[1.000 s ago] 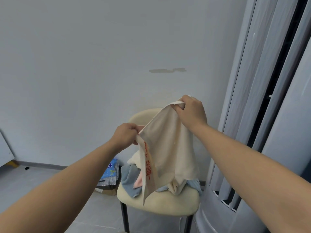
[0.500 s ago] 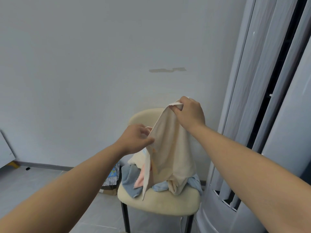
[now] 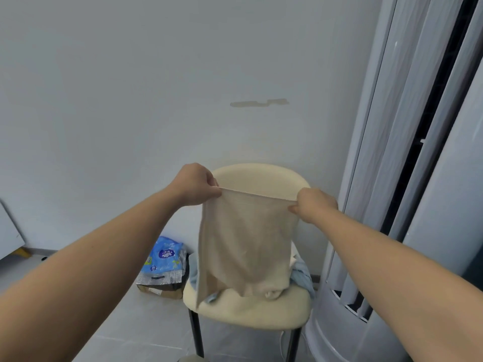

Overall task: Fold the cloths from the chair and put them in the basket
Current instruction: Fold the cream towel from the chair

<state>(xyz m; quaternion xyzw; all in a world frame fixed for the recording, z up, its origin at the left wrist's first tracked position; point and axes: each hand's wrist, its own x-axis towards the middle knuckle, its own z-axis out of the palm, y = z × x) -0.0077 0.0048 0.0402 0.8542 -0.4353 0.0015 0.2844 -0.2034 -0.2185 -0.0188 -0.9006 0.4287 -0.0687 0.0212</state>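
Head view: left hand and right hand each pinch a top corner of the beige cloth, stretching it flat over the chair, likely for folding.

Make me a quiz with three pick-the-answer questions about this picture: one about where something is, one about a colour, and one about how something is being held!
1. Where is the blue packet compared with the chair?
A. On its seat.
B. Low down on its left.
C. Hanging on its back.

2. What colour is the cloth being held up?
A. Beige.
B. Red.
C. Black.

3. How is that cloth held?
A. Balled up on the seat.
B. Lying flat on the floor.
C. Pinched at its top corners by the left hand and the right hand, hanging down.

Answers:
1 B, the packet sits near the floor beside the chair's left leg.
2 A, the cloth is plain beige.
3 C, each hand grips one top corner and the rest hangs in front of the chair.
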